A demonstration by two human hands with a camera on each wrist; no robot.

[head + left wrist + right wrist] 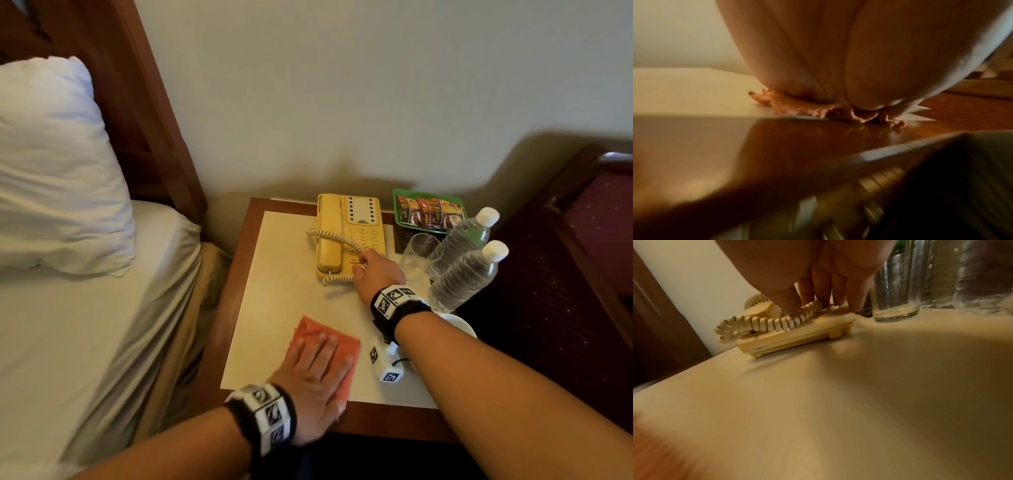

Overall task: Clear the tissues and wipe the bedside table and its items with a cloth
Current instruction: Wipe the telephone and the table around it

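My orange cloth (329,349) lies flat on the near part of the bedside table (281,284), close to its front edge, and my left hand (317,373) presses it down with the fingers straight and spread, palm on the fabric. From the left wrist view most of the cloth is hidden under the hand; only a frayed edge shows, and the lower half of that picture is blurred.

My right hand (375,272) reaches to the yellow telephone (346,233) at the back of the table, fingers curled down over the near end of its base and the coiled cord (764,321); the fingertips sit on the phone, the thumb across the cord. Whether the phone is lifted I cannot tell.

Right of the phone stand a drinking glass (419,255) and two water bottles (462,270), with a green tray of sachets (428,212) behind them. A white dish (460,325) is mostly hidden behind my right forearm. Left of the table is the bed with a white pillow (58,164) against a wooden headboard (147,102), and a cream wall behind.
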